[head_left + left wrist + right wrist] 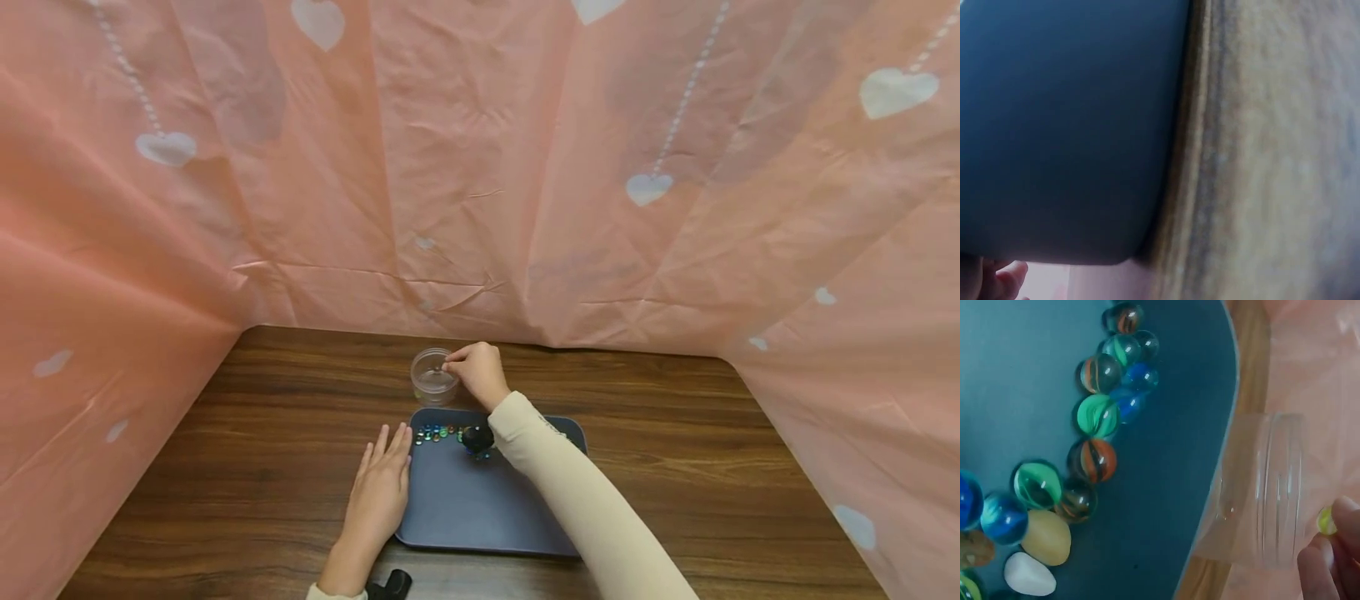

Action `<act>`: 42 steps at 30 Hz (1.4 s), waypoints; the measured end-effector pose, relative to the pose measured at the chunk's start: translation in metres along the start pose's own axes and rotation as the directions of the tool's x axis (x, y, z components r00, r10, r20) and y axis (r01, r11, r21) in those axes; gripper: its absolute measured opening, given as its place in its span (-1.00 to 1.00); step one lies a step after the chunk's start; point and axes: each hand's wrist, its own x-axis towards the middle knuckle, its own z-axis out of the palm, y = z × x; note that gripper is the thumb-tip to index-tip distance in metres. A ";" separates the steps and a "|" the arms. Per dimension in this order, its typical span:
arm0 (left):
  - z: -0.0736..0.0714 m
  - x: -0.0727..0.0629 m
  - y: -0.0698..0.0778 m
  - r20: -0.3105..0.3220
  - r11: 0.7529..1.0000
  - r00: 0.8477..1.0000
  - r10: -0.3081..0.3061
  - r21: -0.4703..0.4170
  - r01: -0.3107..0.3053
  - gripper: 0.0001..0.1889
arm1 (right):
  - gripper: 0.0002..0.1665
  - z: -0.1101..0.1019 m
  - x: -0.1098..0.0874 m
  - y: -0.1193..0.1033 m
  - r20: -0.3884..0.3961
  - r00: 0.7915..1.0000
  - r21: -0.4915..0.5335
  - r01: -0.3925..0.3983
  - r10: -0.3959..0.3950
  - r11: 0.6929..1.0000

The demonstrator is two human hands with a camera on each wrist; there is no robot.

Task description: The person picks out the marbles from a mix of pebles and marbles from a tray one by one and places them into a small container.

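My right hand (482, 373) pinches a small yellow-and-clear marble (1326, 521) between thumb and fingertips, at the right side of the mouth of a clear round jar (417, 390). The jar stands just behind a dark blue-grey tray (480, 512). Along the tray's far side lies a row of glass marbles (1097, 415) in green, blue and orange swirls, with a tan stone (1049, 537) and a white stone (1030, 574) among them. My left hand (377, 496) lies along the tray's left edge, fingers extended. The right forearm hides part of the tray.
A brown wooden table (292, 433) lies under everything. Pink sheeting (465, 167) with white hearts hangs behind it and at both sides. A black wrist camera (477, 439) on the right arm hangs above the marbles, and another black device (393, 585) sits by the left wrist.
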 end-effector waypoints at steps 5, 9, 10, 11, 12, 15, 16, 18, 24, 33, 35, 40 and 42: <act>0.002 0.000 0.001 0.000 1.000 1.000 0.001 -0.012 -0.001 -0.54 | -0.86 0.002 0.000 -0.006 0.048 0.997 -0.096 0.058 -0.053 0.994; 0.003 0.000 0.001 0.011 1.000 1.000 -0.003 -0.018 0.003 -0.54 | -0.86 0.002 -0.002 -0.006 0.028 0.996 -0.108 0.082 -0.080 0.991; 0.003 0.001 0.001 0.011 1.000 1.000 -0.003 -0.017 0.003 -0.54 | -0.85 0.001 -0.003 -0.006 0.018 0.996 -0.093 0.087 -0.085 0.992; 0.003 0.000 0.001 0.009 1.000 1.000 -0.002 -0.017 0.002 -0.54 | -0.84 0.000 -0.004 -0.005 0.006 0.996 -0.075 0.091 -0.091 0.993; 0.003 0.000 0.001 0.008 1.000 1.000 -0.001 -0.017 0.001 -0.54 | -0.83 -0.002 -0.007 -0.004 -0.005 0.996 -0.051 0.087 -0.087 0.995; 0.003 0.001 0.001 0.003 1.000 1.000 -0.001 -0.017 0.001 -0.54 | -0.80 -0.008 -0.017 -0.001 -0.039 0.998 0.064 0.050 -0.048 0.997; 0.003 0.001 0.001 0.003 1.000 1.000 0.000 -0.017 0.000 -0.54 | -0.80 -0.010 -0.021 0.001 -0.053 0.998 0.099 0.029 -0.024 0.995; 0.003 0.001 0.001 0.000 1.000 1.000 0.008 -0.015 -0.008 -0.54 | -0.80 -0.015 -0.030 0.006 -0.073 0.997 0.162 -0.020 0.032 0.987; 0.001 0.001 0.001 -0.025 1.000 0.999 0.027 -0.010 -0.027 -0.55 | -0.78 -0.028 -0.058 0.025 -0.060 0.991 0.212 -0.106 0.121 0.971; 0.001 0.000 -0.001 -0.010 1.000 1.000 0.006 -0.028 -0.006 -0.55 | -0.88 -0.037 -0.086 0.053 0.053 0.991 0.138 -0.129 0.122 0.982; 0.001 0.000 -0.001 -0.014 1.000 1.000 0.009 -0.029 -0.009 -0.55 | -0.91 -0.037 -0.091 0.058 0.072 0.994 0.074 -0.088 0.083 0.993; 0.001 0.000 -0.002 -0.017 1.000 1.000 0.008 -0.030 -0.008 -0.55 | -0.90 -0.035 -0.100 0.065 0.098 0.995 -0.020 -0.003 0.005 1.000; 0.002 0.000 -0.002 -0.016 0.999 1.000 0.006 -0.031 -0.007 -0.55 | -0.88 -0.034 -0.103 0.066 0.104 0.994 -0.029 0.020 -0.016 0.999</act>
